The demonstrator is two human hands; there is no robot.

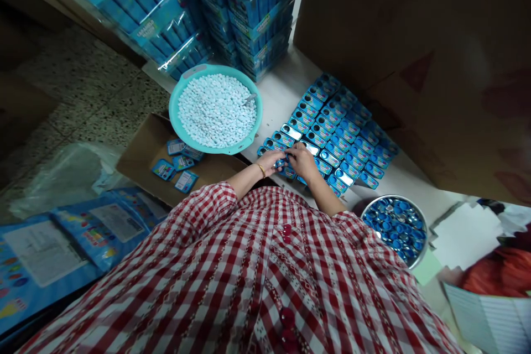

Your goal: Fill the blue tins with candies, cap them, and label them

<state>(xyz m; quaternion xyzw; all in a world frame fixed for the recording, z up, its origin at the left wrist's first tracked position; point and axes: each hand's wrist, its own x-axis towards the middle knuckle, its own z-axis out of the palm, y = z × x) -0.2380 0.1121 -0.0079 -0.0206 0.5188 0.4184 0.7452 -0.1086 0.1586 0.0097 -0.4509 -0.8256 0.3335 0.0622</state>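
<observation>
**Both hands on one tin, near-left corner of the rows**

Far left: cardboard box holding loose blue packets. Next: teal basin of white tablets. Centre: left hand and right hand drawn together, fingers of both closed on a small blue tin between them, at the near-left corner of the tin rows. Near right: metal bowl of blue lids.
</observation>
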